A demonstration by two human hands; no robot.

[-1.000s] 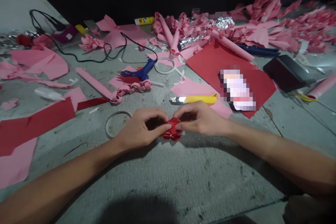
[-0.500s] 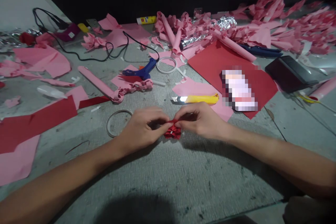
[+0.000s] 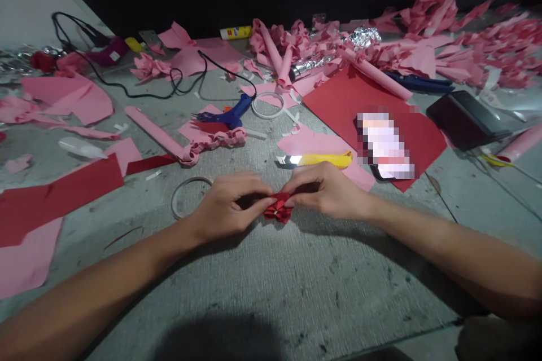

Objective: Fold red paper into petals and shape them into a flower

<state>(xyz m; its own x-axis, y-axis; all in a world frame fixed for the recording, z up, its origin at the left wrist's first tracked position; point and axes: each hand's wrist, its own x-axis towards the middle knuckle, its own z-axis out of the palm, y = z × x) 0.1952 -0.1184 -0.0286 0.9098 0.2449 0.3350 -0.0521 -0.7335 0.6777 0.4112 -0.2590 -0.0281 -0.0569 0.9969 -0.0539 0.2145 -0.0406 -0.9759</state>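
Observation:
A small red paper flower (image 3: 278,210) with a pale spot at its centre is held low over the grey surface. My left hand (image 3: 231,203) pinches its upper left edge between thumb and fingers. From the other side, my right hand (image 3: 328,192) pinches the upper right petals. Both sets of fingertips hide part of the flower's top. Just beyond my right hand lies a yellow box cutter (image 3: 324,159) with its blade out to the left. A thin ring (image 3: 174,197) lies flat beside my left hand, partly covered by it.
A blue glue gun (image 3: 237,113) with a black cord rests farther back, near a white tape ring (image 3: 268,105). Red card (image 3: 339,96) lies under a phone (image 3: 387,149) at right. Pink paper scraps (image 3: 444,17) heap along the back. Red strips (image 3: 84,183) lie at left.
My fingertips have spread slightly apart at the top of the flower, so more of its red paper shows between them. The things around have stayed put.

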